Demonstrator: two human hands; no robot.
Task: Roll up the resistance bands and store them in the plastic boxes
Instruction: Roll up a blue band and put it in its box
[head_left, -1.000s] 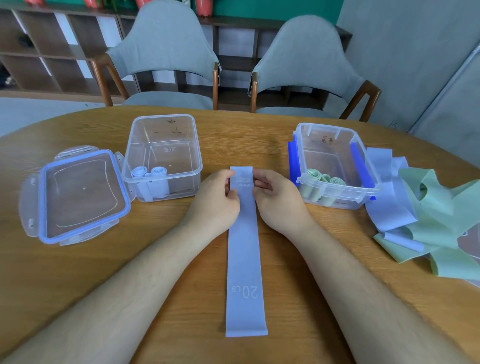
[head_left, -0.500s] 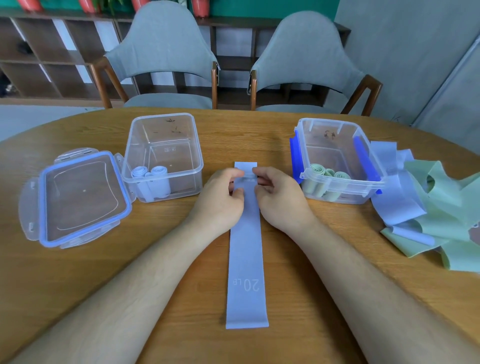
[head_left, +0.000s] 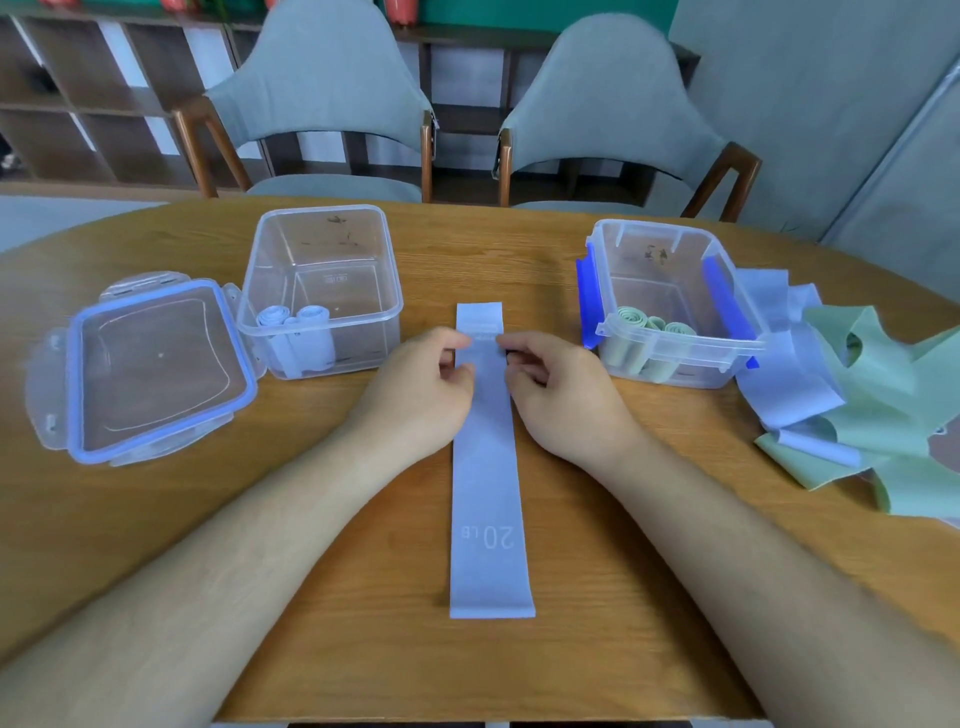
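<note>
Left hand (head_left: 421, 395), right hand (head_left: 563, 395) pinch flat blue band (head_left: 488, 467) near far end.

This looks like a meeting or dining room. The left hand (head_left: 415, 397) and right hand (head_left: 566, 397) are over a big wooden table (head_left: 597, 649). Far past the left hand stands a soft grey chair (head_left: 322, 78), a second grey chair (head_left: 608, 98) far past the right hand, with open wooden shelves (head_left: 67, 104) behind.

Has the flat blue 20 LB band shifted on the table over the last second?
No. The blue 20 LB band lies as before, its far end between the left box and the right box.
</note>
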